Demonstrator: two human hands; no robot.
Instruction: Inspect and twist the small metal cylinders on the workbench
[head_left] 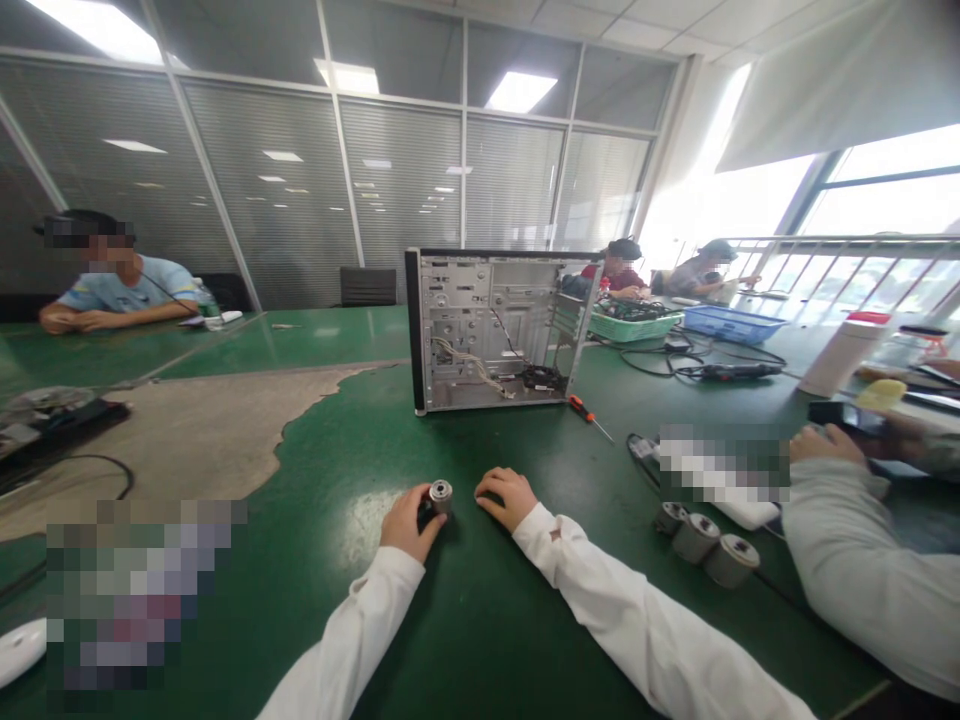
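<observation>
My left hand (409, 525) is closed around a small silver metal cylinder (441, 498), thumb on one side and fingers on the other. The cylinder stands upright at the green tabletop, with a dark-marked round end facing up. To its right, my right hand (510, 497) lies on the table holding nothing, its fingers loosely curved and a little apart. A gap separates that hand from the cylinder. Beyond both hands stands an opened computer case (499, 330), its side panel off, with loose cables and a black part inside. A red-and-black screwdriver (590, 416) rests by the case's lower right corner.
Three similar metal cylinders (697, 538) stand at the right, near a white power strip (750, 510) and a co-worker's sleeve (847, 540). Farther back are a green basket (634, 328) and a blue basket (735, 324). Torn brown surface (202, 420) shows at left. Other people sit around the table.
</observation>
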